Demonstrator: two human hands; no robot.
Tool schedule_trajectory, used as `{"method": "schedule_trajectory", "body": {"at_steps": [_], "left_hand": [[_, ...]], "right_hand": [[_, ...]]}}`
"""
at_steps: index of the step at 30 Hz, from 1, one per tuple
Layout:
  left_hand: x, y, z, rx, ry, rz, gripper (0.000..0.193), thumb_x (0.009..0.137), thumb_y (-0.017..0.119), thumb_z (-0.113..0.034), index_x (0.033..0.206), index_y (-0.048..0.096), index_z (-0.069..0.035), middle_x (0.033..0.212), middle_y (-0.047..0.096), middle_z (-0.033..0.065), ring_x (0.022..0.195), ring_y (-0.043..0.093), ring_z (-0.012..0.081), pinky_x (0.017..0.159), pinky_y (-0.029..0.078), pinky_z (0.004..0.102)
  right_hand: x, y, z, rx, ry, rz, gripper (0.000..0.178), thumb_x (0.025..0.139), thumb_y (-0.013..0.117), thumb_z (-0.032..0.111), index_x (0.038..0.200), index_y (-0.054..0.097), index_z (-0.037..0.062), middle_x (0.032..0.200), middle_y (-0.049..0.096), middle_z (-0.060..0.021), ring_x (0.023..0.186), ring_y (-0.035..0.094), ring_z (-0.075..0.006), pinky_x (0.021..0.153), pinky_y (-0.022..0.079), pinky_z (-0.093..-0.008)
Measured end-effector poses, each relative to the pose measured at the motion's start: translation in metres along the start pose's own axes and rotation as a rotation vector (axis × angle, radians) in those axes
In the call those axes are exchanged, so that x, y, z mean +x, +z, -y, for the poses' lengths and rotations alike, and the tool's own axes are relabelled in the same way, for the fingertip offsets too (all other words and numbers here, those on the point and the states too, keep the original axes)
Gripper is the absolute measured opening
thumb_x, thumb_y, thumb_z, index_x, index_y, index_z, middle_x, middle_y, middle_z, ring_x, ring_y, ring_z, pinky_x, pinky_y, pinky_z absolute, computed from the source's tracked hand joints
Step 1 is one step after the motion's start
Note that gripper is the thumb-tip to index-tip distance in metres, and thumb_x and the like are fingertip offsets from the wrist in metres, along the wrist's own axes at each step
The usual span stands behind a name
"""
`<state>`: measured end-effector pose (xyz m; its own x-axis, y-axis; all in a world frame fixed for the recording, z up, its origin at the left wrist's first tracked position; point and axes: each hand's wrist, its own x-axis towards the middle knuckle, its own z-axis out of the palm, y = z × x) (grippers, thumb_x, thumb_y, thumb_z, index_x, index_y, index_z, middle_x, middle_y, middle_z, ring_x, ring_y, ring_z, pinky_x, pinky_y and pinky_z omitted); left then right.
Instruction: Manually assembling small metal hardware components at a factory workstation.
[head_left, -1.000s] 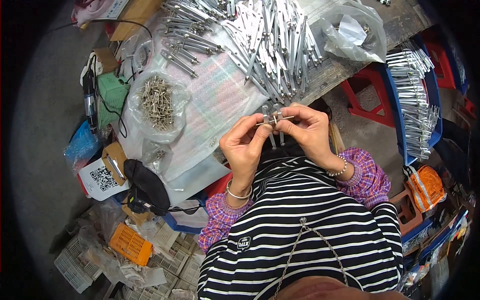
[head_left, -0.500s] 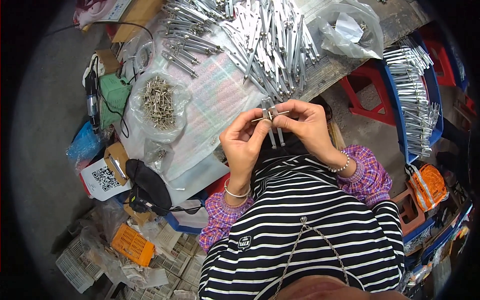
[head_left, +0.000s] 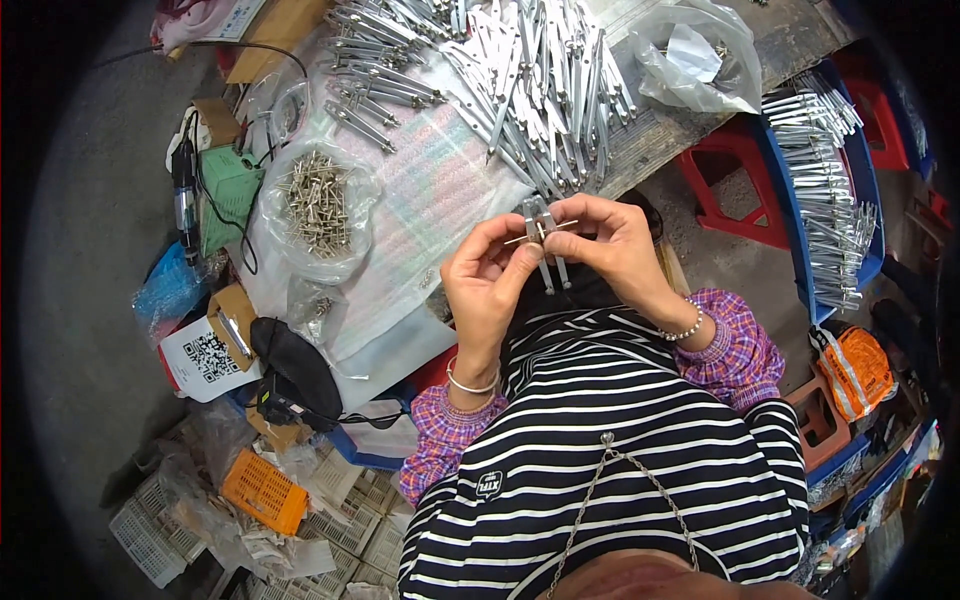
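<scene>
My left hand (head_left: 490, 275) and my right hand (head_left: 620, 255) meet in front of me, both closed on one small metal assembly. It has two slim silver metal arms (head_left: 548, 274) side by side, with a thin cross pin (head_left: 567, 223) running through them. Thumbs and forefingers pinch it near the middle, so part of the joint is hidden. Just beyond my hands lies a heap of similar silver metal strips (head_left: 550, 90). On the left, a clear plastic bag (head_left: 362, 225) holds many thin metal pins with cross pieces (head_left: 318, 205).
Finished-looking metal pieces (head_left: 380, 75) lie at the back left of the cloth-covered table (head_left: 430, 170). A green box (head_left: 228, 195) and a power screwdriver (head_left: 186, 195) stand at the left. At right are a blue tray (head_left: 868, 240) of metal parts and a red stool (head_left: 735, 190).
Both hands stay on the metal assembly, with only slight finger movement. The view has shifted a little.
</scene>
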<state>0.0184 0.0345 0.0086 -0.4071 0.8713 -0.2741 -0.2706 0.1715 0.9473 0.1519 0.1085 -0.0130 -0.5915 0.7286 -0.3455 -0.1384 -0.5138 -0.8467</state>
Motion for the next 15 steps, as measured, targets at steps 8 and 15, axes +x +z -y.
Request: {"method": "schedule_trajectory", "body": {"at_steps": [8,15], "left_hand": [[-0.004,0.001,0.006,0.192,-0.005,0.123,0.042,0.072,0.061,0.009,0.112,0.051,0.004,0.096,0.059,0.0063,0.082,0.059,0.0108,0.075,0.048,0.0235],[-0.004,0.004,0.008,0.402,0.17,0.185,0.036,0.069,0.06,0.007,0.103,0.054,0.001,0.087,0.061,0.0099,0.079,0.062,0.0159,0.072,0.048,0.0255]], "right_hand": [[0.0,-0.003,0.009,0.108,0.029,-0.052,0.021,0.075,0.067,0.005,0.094,0.064,-0.004,0.078,0.064,-0.0038,0.07,0.059,-0.0075,0.064,0.047,-0.02],[-0.011,-0.001,0.025,0.098,0.013,-0.039,0.019,0.076,0.066,0.004,0.093,0.064,-0.0046,0.081,0.063,-0.0036,0.072,0.057,-0.0068,0.065,0.046,-0.0198]]}}
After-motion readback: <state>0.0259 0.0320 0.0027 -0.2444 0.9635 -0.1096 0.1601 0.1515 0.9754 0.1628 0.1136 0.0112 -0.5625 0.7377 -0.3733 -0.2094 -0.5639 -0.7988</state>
